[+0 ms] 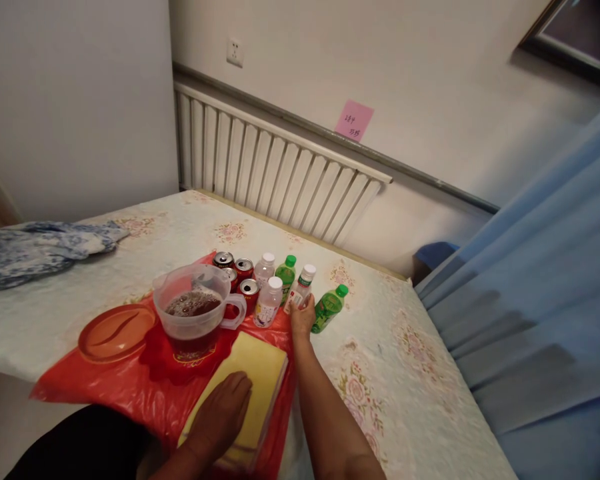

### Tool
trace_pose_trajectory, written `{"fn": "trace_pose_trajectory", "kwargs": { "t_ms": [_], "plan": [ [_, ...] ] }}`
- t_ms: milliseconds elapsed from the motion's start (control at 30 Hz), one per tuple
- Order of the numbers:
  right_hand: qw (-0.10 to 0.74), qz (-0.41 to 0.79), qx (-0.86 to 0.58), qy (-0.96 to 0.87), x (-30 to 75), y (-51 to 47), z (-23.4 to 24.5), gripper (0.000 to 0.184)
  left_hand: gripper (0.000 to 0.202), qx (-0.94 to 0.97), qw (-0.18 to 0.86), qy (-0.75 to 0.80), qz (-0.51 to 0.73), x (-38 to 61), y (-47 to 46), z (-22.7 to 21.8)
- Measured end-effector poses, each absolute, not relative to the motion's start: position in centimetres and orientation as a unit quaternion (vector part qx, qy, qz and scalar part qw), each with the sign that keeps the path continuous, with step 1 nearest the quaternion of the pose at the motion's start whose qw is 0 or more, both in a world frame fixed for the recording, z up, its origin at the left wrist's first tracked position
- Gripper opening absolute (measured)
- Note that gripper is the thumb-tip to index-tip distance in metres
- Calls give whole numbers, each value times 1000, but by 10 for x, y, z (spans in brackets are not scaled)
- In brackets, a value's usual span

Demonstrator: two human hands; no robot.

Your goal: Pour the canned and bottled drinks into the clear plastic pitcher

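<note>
My right hand (303, 318) is closed around the lower part of a clear plastic bottle (307, 275) with a white cap and a red and white label. Just right of it stands a green bottle (330, 307); another green bottle (285, 272) is on its left. Two small clear bottles with white caps, a rear bottle (265, 268) and a front bottle (269, 305), stand close by. My left hand (224, 408) lies flat on a folded yellow cloth (258, 361), holding nothing.
A clear pitcher (164, 303) of dark foamy liquid stands on a red tray (156, 363), beside an orange lid (95, 333). Several opened cans (249, 288) stand behind it. Red plastic sheeting (80, 381) lies under them. Patterned cloth (45, 250) lies left, a blue curtain (545, 293) hangs right.
</note>
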State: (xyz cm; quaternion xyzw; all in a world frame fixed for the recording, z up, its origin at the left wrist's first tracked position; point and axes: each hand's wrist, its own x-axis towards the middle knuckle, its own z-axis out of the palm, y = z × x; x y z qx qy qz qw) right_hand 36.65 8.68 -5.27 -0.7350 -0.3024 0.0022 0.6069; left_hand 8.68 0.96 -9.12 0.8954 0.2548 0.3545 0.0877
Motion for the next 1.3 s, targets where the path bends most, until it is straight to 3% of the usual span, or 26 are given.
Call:
{"fn": "trace_pose_trajectory", "kwargs": {
  "t_ms": [333,600,867,1100,1300],
  "plan": [
    [621,-39,-762,-181,337,14,-63,48,19,897,116,261,338,87,11,-93],
    [604,-74,-771,-185,387,-4,-35,78,21,903,105,261,324,88,12,-87],
    [594,-45,-773,-218,395,13,-15,46,21,896,126,265,332,88,11,-82],
    [588,-25,-764,-265,358,-28,-12,42,23,902,155,271,298,88,14,-77],
    [567,38,-741,-358,315,-91,-8,42,23,864,269,299,303,97,15,-57]
  ]
}}
